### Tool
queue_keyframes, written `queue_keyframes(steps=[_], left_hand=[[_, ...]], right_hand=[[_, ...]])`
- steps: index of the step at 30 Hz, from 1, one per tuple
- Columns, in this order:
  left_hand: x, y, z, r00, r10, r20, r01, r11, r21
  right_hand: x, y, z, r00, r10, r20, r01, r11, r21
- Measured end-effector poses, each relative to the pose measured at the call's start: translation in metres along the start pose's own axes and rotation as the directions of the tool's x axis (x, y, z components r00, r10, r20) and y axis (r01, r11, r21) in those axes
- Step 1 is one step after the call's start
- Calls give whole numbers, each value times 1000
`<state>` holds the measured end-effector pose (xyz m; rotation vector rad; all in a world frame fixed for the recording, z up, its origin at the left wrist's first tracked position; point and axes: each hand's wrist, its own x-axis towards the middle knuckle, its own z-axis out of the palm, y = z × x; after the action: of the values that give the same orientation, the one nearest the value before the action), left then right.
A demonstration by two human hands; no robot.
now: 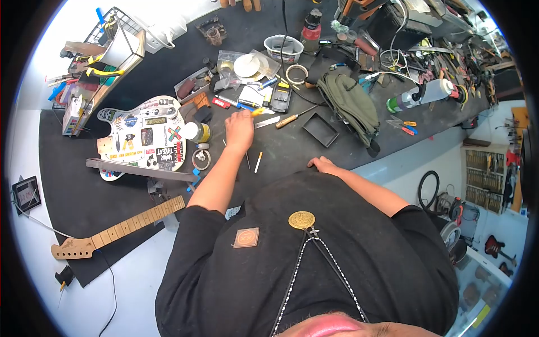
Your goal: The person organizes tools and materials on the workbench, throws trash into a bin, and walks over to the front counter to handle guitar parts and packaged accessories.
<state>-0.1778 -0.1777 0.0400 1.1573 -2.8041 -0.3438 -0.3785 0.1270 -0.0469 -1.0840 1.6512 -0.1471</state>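
Observation:
My left hand (240, 130) reaches over the black bench, its fingers closed around a small yellow object (256, 112) whose kind is mostly hidden. Close to these fingers lie a flat metal blade (266, 122) and a pointed tool with a wooden handle (286, 121). Below the hand rest a thin dark rod and a white stick with a yellow end (258, 162). At the bench's front edge, my right hand (323, 164) rests with fingers slightly bent, holding nothing visible. A black rectangular tray (320, 130) sits beyond it.
Left, a sticker-covered guitar body (143, 137) lies beside a jar (197, 132) and a maple guitar neck (120, 229). A multimeter (281, 97), green pouch (349, 104) and spray bottle (418, 94) stand farther back. Several tools crowd the right end.

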Motion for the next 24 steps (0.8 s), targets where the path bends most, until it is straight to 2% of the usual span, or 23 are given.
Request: queue_keyframes(steps=[1,2,4,8,9,12,13,15,16,18,20,24], left_hand=[[-2,-2,-5,995,-56,-88,46,993,-110],[-5,-2,-11,981,-189,-49,175,961,-213],[-15,0,-26,897,-437,64,425,815,-394],[-36,-18,-8,852,-479,209,507,855,-106],[-39,-12,-7,880,-466,93,472,878,-73],[-24,4,-8,967,-253,39,254,967,-24],[-11,4,0,975,-192,115,206,972,-117],[16,13,15,983,-170,71,176,979,-98],[29,18,17,987,-153,42,156,984,-88],[50,18,14,991,-80,109,69,993,97],[64,3,21,983,11,182,-50,975,216],[66,-13,21,983,115,142,-146,961,233]], right_hand=[[2,2,0,1000,-6,5,6,1000,-3],[4,4,0,1000,-11,12,11,1000,-7],[4,4,0,999,-11,37,12,1000,-9],[11,7,-1,996,-24,89,26,1000,-15],[11,4,-5,995,-31,92,32,999,-17],[3,-4,-13,993,-5,115,6,1000,-7],[4,-1,-11,994,-22,103,22,1000,-3],[7,7,-6,996,-59,71,59,998,3],[17,18,1,993,-50,110,45,998,46],[49,45,9,986,-43,158,24,993,120],[49,61,22,957,-291,-25,288,954,-83],[18,25,6,986,-151,-65,151,988,3]])
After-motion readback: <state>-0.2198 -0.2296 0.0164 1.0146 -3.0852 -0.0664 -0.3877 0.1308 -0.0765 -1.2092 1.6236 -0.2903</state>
